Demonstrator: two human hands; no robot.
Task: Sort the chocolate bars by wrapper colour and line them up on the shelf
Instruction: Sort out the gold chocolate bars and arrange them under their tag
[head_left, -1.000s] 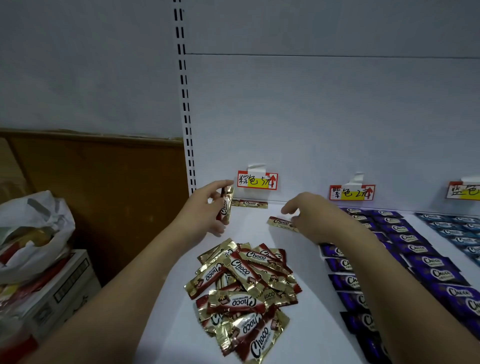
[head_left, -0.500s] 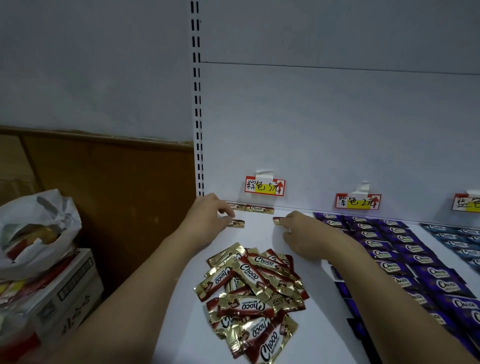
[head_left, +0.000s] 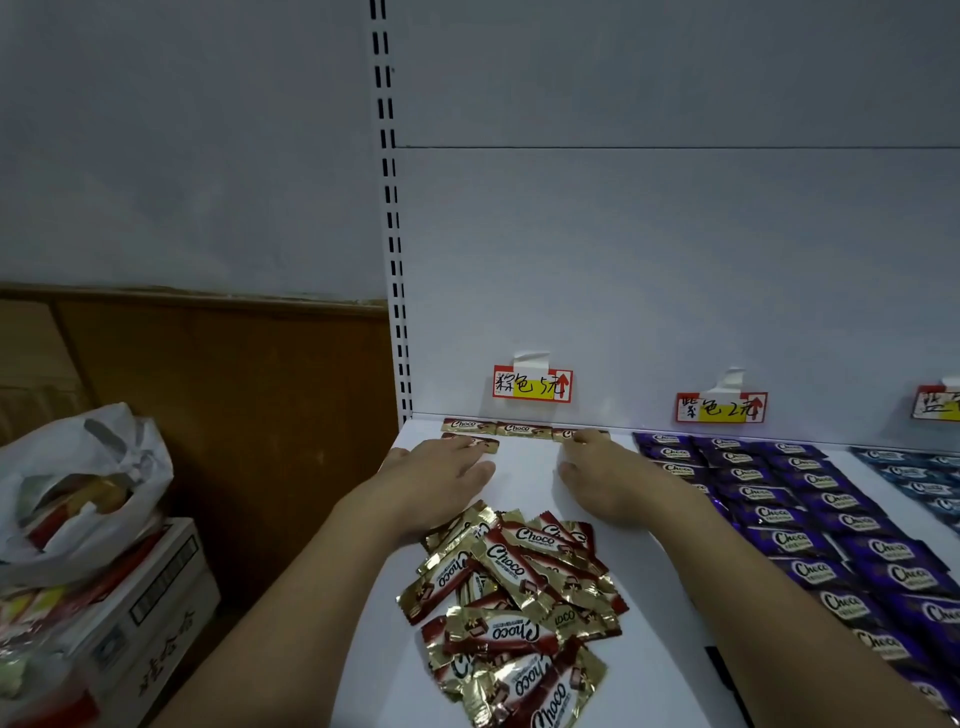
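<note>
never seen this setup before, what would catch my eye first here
A loose heap of red-and-gold bars lies at the front of the white shelf, between the forearms. The left hand and right hand lie flat by a short row of them at the back, below a price tag. Purple bars sit in neat rows on the right.

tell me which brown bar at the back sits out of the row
The brown bar under the left hand's fingertips; it lies in front of the back row.
</note>
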